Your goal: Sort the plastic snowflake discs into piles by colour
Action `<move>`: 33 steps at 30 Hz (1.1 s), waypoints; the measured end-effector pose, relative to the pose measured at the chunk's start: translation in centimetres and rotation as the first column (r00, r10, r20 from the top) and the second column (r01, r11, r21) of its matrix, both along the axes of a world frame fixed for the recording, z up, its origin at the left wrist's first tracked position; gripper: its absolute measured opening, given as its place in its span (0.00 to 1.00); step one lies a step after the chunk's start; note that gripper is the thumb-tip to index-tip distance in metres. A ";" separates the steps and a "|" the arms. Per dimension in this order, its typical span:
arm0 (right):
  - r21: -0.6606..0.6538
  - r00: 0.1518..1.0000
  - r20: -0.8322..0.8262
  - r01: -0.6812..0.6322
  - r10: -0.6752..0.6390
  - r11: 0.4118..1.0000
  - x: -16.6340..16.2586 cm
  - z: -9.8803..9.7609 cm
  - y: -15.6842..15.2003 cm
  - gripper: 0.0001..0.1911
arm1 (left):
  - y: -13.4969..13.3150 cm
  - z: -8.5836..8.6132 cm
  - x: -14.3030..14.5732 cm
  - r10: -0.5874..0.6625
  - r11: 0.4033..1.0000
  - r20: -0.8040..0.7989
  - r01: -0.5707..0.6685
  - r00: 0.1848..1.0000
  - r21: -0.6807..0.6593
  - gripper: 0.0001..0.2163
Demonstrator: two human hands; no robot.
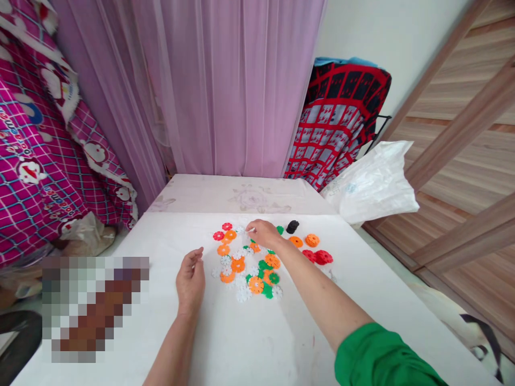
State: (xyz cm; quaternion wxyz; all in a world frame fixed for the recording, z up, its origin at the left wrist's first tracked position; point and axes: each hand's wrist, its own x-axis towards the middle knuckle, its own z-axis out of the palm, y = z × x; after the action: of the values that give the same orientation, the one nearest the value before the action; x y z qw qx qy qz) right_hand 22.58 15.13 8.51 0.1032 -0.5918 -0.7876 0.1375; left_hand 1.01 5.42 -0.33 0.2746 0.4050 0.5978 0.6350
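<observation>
Notched, flower-shaped plastic discs lie in a loose pile on the white table, with orange (256,284), green (267,290) and white (243,292) ones overlapping. My right hand (263,234) reaches over the pile's far side, its thumb and finger pinched at a white disc (240,229); the fingertips partly hide it. Left of the pile, my left hand (190,280) hovers with loosely bent fingers and nothing visible in them. Two pinkish-red discs (218,236) lie at the pile's far left edge.
To the right, separate groups hold black discs (293,227), orange discs (312,240) and red discs (323,257). A white plastic bag (374,185) stands beside the table's right edge. A blurred patch (96,311) covers part of the left side.
</observation>
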 end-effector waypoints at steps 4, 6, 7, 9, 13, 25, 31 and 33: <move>0.002 0.999 0.032 0.035 -0.035 0.999 -4.0 -0.7 2.2 0.15 | 0.2 -0.8 0.0 -0.001 1.000 0.037 0.000 0.999 0.008 0.11; -0.007 0.996 0.051 0.071 -0.070 0.997 -5.4 -1.1 3.1 0.16 | 0.2 -1.0 0.1 -0.008 1.000 0.023 0.008 1.000 0.004 0.11; -0.013 0.994 0.062 0.087 -0.086 0.996 -5.9 -1.2 3.6 0.16 | 0.2 -1.0 0.1 -0.011 1.000 0.019 0.011 1.000 0.003 0.11; -0.027 0.990 0.084 0.112 -0.109 0.993 -7.0 -1.5 4.3 0.18 | 0.2 -1.0 0.2 -0.013 1.000 0.012 0.013 1.000 0.005 0.11; -0.068 0.987 0.104 0.134 -0.126 0.989 -8.4 -1.8 5.2 0.16 | 0.0 -0.5 0.4 -0.008 1.000 -0.027 0.008 1.000 -0.006 0.12; -0.073 0.976 -0.181 0.110 -0.121 0.991 0.0 -0.1 1.7 0.11 | -0.2 0.4 0.4 -0.036 0.999 -0.053 0.034 0.998 -0.034 0.12; -0.221 0.837 -0.469 0.197 -0.281 0.955 12.6 0.7 -3.2 0.08 | -0.1 1.0 0.4 -0.031 0.998 -0.092 0.026 0.995 -0.053 0.12; -0.251 0.823 -0.464 0.232 -0.328 0.940 15.5 0.8 -4.2 0.06 | -0.1 1.2 0.4 -0.026 0.998 -0.107 0.019 0.994 -0.066 0.13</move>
State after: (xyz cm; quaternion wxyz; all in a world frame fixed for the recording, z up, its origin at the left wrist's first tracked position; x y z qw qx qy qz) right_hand 38.08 10.91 9.32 0.2672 -0.6524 -0.6219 0.3410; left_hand 1.42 5.30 0.86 0.2622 0.4362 0.6275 0.5892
